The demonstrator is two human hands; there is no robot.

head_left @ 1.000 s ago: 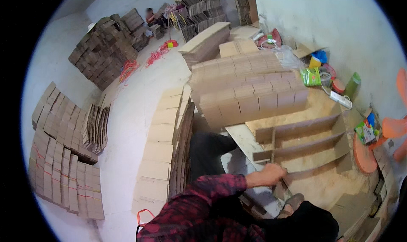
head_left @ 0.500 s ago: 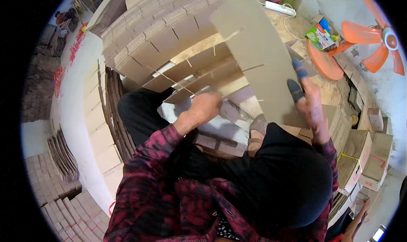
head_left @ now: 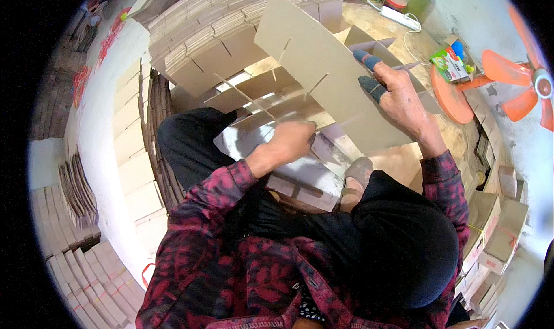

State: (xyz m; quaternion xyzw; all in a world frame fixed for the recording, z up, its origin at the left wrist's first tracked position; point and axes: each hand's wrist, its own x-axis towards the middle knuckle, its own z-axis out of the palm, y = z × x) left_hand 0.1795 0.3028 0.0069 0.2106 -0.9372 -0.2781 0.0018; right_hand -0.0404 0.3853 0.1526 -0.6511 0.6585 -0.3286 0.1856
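Observation:
A long slotted cardboard divider (head_left: 329, 75) slants up and away from my right hand (head_left: 398, 98), whose fingers are closed on its right edge. Dark finger covers sit on two of that hand's fingertips. My left hand (head_left: 288, 143) is closed at the near edge of a partly joined cardboard partition (head_left: 259, 92), where strips cross at their slots. The raised divider stands over the right part of this partition, with its slots facing the strips. Whether every slot has met a strip is hard to see. The left fingertips are partly hidden.
Stacked slotted cardboard (head_left: 202, 69) lies at the far left, with another row (head_left: 135, 138) beside my left knee. An orange fan (head_left: 502, 75), a power strip (head_left: 400, 18) and a green box (head_left: 449, 64) stand at the right back. Cardboard boxes (head_left: 502, 237) are on the right.
The raised divider has tilted leftward and come down toward the partition. My right hand has shifted left and up along its edge; my left hand has moved slightly right.

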